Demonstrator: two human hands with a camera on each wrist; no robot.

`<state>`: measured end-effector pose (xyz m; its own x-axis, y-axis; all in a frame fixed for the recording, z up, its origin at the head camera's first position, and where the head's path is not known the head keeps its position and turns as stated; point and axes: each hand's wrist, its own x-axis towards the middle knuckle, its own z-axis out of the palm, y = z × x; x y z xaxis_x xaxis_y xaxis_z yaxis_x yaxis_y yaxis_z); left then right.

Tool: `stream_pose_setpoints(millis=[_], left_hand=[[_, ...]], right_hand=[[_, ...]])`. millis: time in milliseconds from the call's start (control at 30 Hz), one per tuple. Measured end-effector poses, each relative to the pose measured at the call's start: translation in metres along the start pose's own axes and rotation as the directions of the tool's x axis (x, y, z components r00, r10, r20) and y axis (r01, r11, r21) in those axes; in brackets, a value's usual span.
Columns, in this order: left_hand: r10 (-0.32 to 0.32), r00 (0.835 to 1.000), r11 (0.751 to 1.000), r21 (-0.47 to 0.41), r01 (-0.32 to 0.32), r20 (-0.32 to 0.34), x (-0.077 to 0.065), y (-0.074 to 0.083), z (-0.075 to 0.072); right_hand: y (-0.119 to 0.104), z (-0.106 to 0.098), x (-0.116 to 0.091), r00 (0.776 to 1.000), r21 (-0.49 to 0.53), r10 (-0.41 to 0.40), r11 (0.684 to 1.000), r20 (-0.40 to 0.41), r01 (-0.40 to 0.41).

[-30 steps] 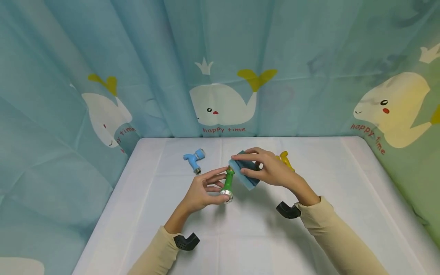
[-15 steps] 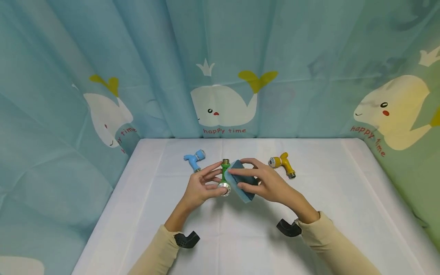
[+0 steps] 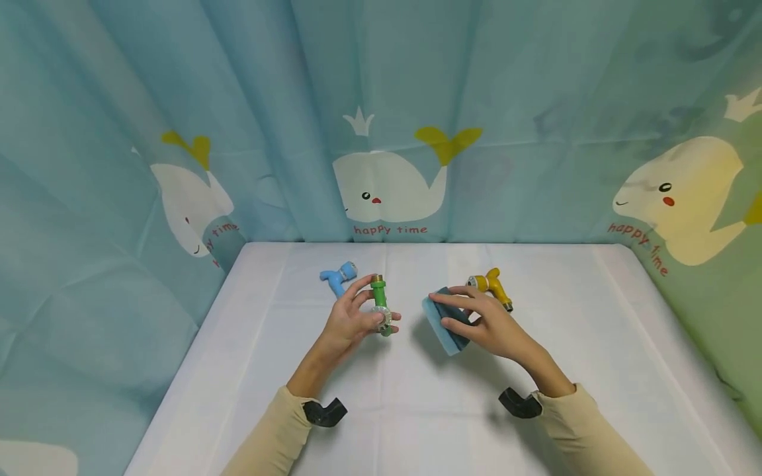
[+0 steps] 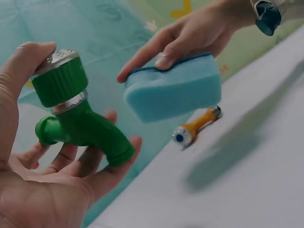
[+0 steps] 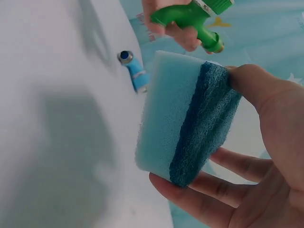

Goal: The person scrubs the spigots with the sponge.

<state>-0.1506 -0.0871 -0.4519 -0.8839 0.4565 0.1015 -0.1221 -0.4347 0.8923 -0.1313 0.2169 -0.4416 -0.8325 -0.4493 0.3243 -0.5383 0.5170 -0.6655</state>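
My left hand (image 3: 351, 322) grips a green faucet (image 4: 92, 126) above the table, thumb on its silver-topped knob (image 4: 61, 78) and fingers against the body. In the head view the faucet's brass threaded end points away from me. A short way to the right, my right hand (image 3: 491, 324) pinches a blue sponge (image 5: 175, 114) between thumb and fingers. The sponge has a light blue foam side and a darker scouring side, and it is held in the air, apart from the faucet. Both things cast shadows on the white table.
A light blue faucet (image 3: 337, 277) lies on the white table (image 3: 428, 423) at the back left, partly behind my left hand. Behind my right hand lies a yellow faucet (image 3: 493, 285). A whale-print curtain (image 3: 506, 185) stands behind the table and along its sides.
My right hand has drawn the sponge away from the green faucet, to the right and toward me. My left hand has turned the faucet, tipping its knob and spout.
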Motion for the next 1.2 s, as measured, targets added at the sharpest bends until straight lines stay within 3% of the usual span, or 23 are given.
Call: stream_pose_setpoints(millis=[433, 567, 767, 900, 1100, 1200], left_hand=[[-0.059, 0.996, 0.998, -0.005, 0.060, 0.070, -0.002, -0.012, -0.005], [-0.039, 0.999, 0.999, 0.030, 0.038, 0.022, -0.001, -0.014, -0.001], [0.016, 0.998, 0.994, 0.108, -0.009, -0.063, -0.002, -0.011, 0.008], [0.061, 0.994, 0.984, 0.173, -0.046, -0.086, -0.004, -0.009, 0.009], [0.094, 0.988, 0.970, 0.233, -0.063, -0.125, -0.005, -0.008, 0.009], [0.111, 0.987, 0.957, 0.281, -0.074, -0.118, -0.005, -0.007, 0.010]], right_hand=[[0.012, -0.004, -0.021, 0.999, 0.040, 0.048, 0.998, 0.002, -0.048], [0.004, -0.002, -0.019, 0.998, 0.106, 0.039, 0.994, -0.058, -0.033], [-0.026, 0.012, -0.009, 0.991, 0.229, -0.009, 0.973, -0.136, 0.040], [-0.033, 0.021, -0.005, 0.989, 0.183, -0.034, 0.981, -0.147, 0.060], [-0.039, 0.024, 0.001, 0.972, 0.101, -0.053, 0.992, -0.229, 0.078], [-0.046, 0.021, 0.004, 0.973, 0.078, -0.087, 0.991, -0.212, 0.106]])
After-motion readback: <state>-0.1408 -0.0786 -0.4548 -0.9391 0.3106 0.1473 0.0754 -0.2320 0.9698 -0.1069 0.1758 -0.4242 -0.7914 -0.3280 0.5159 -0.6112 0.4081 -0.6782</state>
